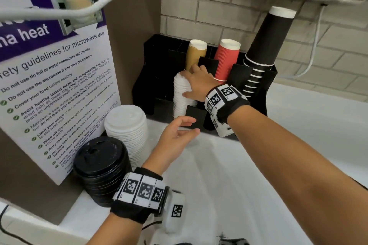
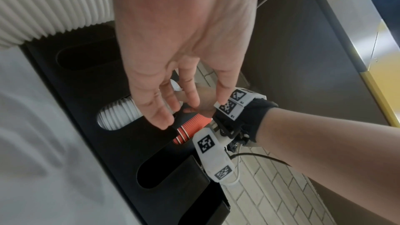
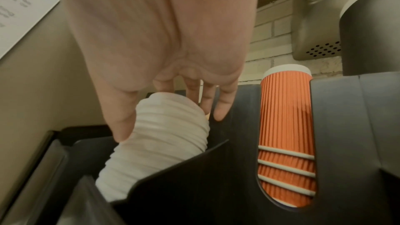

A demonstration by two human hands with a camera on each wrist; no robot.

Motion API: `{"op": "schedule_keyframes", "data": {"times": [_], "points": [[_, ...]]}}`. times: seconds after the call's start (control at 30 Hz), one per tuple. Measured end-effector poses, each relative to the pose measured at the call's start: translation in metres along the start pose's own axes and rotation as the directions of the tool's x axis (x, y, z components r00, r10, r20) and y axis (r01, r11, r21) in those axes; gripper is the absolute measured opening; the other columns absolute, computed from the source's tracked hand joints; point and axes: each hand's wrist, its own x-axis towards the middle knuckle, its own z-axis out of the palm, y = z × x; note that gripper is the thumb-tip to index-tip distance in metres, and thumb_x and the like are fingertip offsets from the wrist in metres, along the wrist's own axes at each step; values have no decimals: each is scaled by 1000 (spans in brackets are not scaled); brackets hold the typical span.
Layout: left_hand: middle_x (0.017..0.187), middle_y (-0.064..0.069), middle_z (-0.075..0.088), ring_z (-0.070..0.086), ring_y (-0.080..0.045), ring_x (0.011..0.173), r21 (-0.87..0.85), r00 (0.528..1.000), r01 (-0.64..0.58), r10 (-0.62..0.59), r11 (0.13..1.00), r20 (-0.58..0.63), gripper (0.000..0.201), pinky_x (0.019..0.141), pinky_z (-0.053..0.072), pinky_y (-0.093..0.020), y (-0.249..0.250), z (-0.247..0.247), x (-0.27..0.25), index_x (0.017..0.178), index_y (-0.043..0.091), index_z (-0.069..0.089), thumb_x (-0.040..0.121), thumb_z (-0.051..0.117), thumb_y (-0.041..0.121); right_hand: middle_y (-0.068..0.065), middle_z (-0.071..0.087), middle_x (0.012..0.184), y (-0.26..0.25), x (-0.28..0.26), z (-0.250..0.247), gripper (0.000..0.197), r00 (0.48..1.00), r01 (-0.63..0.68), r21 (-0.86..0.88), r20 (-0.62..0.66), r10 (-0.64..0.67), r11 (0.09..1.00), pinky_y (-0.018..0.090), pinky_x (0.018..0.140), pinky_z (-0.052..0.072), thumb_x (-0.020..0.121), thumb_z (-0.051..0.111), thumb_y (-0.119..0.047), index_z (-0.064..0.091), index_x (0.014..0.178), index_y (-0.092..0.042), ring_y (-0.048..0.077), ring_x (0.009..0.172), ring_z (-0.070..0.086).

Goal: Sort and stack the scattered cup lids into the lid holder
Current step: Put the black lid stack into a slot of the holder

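Note:
A black lid holder (image 1: 157, 65) stands against the brick wall. In its front left slot leans a tall stack of white lids (image 1: 182, 101). My right hand (image 1: 186, 84) grips this stack near its top, fingers over the upper lid and thumb on the side; the right wrist view shows the same hold on the stack (image 3: 164, 143). My left hand (image 1: 187, 127) hovers open, holding nothing, just in front of the holder's lower edge. Left of the holder, a loose stack of white lids (image 1: 127, 129) and a stack of black lids (image 1: 101, 165) stand on the counter.
Upside-down brown (image 1: 196, 55), red (image 1: 227, 59) and black cups (image 1: 264, 45) fill the holder's rear slots. A microwave safety poster (image 1: 55, 85) leans on the left wall. A white cable hangs across the top left. The white counter (image 1: 219, 175) stretches right.

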Motion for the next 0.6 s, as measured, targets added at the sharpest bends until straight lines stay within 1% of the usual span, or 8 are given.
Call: {"op": "schedule_keyframes", "data": {"times": [0.17,0.23,0.33,0.4,0.43,0.47,0.53,0.6], "points": [[116,8,60,62,-16,101,48,999,-32,31,998,11,22,98,51,-36,13,1,-5,109,30,63,90,67,19,10,29,141,0,-11,-4,77,998,24,-10,-50,-24,1000,47,99,37,85,63,-39,24,150,-23,31,127,29],[114,7,62,63,-16,100,111,996,-71,65,991,54,22,97,51,-37,28,0,-10,110,27,64,89,68,20,11,33,138,3,-19,-8,73,989,33,112,-146,-16,993,45,97,39,86,63,-37,28,148,-19,30,125,33],[98,10,65,62,-6,82,223,968,-197,154,955,198,11,82,52,-20,62,-6,-22,100,24,68,89,68,20,9,48,118,5,-40,-9,49,969,112,407,-248,-8,907,35,93,42,89,63,-24,46,133,-11,24,109,48],[90,11,67,59,2,74,349,939,-284,186,893,288,3,71,47,-11,89,-14,-33,92,24,69,90,67,23,-2,57,94,0,-61,-5,19,990,126,575,-128,-63,809,25,78,47,89,62,-14,59,108,-16,10,86,57],[89,11,67,59,3,75,418,933,-314,195,852,304,3,70,46,-11,100,-21,-39,90,24,70,90,67,26,-9,57,84,-7,-73,-1,13,989,137,592,-37,-143,794,19,71,46,89,61,-11,59,94,-23,1,77,56],[88,12,68,61,2,77,487,933,-328,197,810,302,4,70,47,-13,110,-29,-45,89,24,69,89,67,28,-13,57,82,-16,-83,5,18,970,146,602,69,-234,785,14,70,44,89,62,-12,57,87,-28,-3,76,55],[92,12,67,62,-4,84,621,952,-295,171,726,253,8,74,50,-23,123,-46,-56,91,27,67,86,68,33,-6,62,101,-38,-101,22,15,885,90,613,312,-346,785,16,85,46,90,64,-24,59,104,-28,3,92,59],[104,13,63,59,-9,94,784,982,-186,112,592,149,22,79,48,-28,125,-65,-64,101,29,64,83,67,42,0,57,122,-62,-115,40,44,793,67,605,451,-411,794,24,97,43,89,65,-34,51,129,-22,14,109,57]]}}
